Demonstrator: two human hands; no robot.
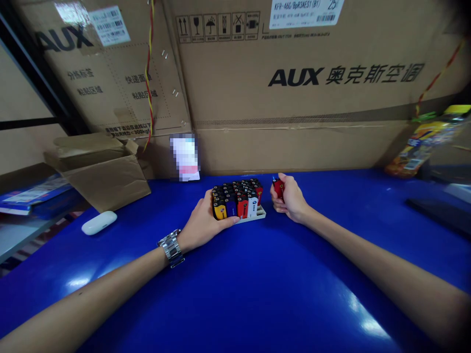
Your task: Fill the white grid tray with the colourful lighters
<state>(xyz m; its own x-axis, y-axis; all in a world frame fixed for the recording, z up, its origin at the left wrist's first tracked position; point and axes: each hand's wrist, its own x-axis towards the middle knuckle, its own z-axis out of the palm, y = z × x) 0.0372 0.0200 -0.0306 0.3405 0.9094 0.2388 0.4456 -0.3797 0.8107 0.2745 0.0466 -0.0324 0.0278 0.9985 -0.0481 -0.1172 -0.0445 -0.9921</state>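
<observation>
Inside right hand fist: red lighter (top protruding).

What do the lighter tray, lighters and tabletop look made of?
The lighter tray is pale and matte, likely thin plastic or card. The lighters, like the red lighter in the right hand, have coloured bodies and dark tops, likely plastic. The tabletop is smooth blue gloss with bright reflections; paint or laminate, unclear.
</observation>
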